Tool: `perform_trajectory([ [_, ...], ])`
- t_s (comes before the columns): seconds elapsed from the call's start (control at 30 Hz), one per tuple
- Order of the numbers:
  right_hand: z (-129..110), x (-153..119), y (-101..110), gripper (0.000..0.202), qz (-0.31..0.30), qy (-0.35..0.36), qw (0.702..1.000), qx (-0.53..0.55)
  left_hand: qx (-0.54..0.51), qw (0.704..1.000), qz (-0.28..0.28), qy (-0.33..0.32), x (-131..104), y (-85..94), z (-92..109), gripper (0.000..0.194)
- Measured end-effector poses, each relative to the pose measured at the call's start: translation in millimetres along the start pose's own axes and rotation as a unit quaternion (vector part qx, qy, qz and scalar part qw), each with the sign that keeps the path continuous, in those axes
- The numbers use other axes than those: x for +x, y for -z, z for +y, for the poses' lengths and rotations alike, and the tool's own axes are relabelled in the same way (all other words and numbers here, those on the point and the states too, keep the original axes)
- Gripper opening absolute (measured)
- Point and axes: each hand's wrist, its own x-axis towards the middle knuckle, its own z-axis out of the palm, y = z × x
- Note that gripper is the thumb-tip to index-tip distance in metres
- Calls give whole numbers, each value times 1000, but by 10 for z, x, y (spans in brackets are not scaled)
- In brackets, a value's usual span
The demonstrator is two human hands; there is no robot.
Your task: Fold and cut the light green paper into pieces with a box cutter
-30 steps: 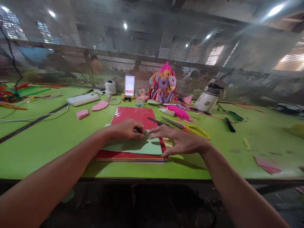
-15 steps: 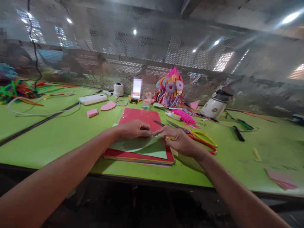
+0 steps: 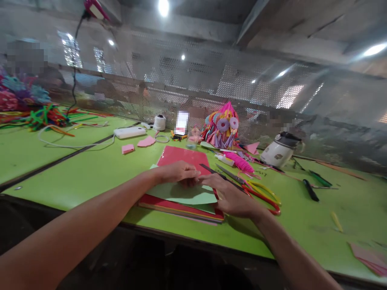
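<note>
A light green sheet of paper [image 3: 184,194] lies, partly folded over itself, on a stack topped by a red sheet [image 3: 185,156]. My left hand [image 3: 180,173] rests on the green paper with its fingers curled and closed against the sheet; its fingertips are partly hidden. From the right, my right hand [image 3: 228,196] grips the paper's right side, its fingers reaching to meet the left fingertips. Just beyond the right hand lie scissors [image 3: 261,195] with red and yellow handles and open blades.
Behind the stack are a glue bottle [image 3: 225,160], pink yarn [image 3: 240,161], a tasselled paper craft [image 3: 223,127] and a phone [image 3: 181,123]. A white kettle [image 3: 278,151] and black-handled cutter [image 3: 311,190] stand right. Pink paper pieces [image 3: 146,141] and a power bank [image 3: 130,132] lie left.
The camera view has tilted up and turned slightly left. The green paper's front flap now lies flatter, and my right hand has slid toward its right edge.
</note>
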Motion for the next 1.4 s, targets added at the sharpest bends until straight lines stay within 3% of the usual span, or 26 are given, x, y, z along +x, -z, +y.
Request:
perform_trajectory([
  [0.27, -35, -50, 127, 54, -56, -22, 998, -34, 93, 994, 48, -38, 31, -43, -52, 7],
  [0.4, -39, -52, 155, 40, -24, -80, 997, -9, 203, 974, 81, -58, 25, -80, -42, 15],
  [0.5, -59, -32, 122, 29, 21, -109, 994, 12, 270, 957, 74, -73, 10, -115, -24, 17],
  [0.77, -145, -41, 97, 27, -21, -99, 993, 63, 345, 927, 43, -144, -19, -139, 16, 15],
  [0.97, -75, -27, -22, 22, 64, -3, 998, 2, 353, 920, 42, -163, 21, -96, -71, 17],
  [1.17, -289, -3, 104, 39, -49, 15, 993, -102, 298, 942, 14, -153, 51, -18, -139, 14],
  [1.4, -596, 129, 117, 19, -171, 38, 944, -281, 243, 956, 3, -162, 55, -8, -178, 8],
])
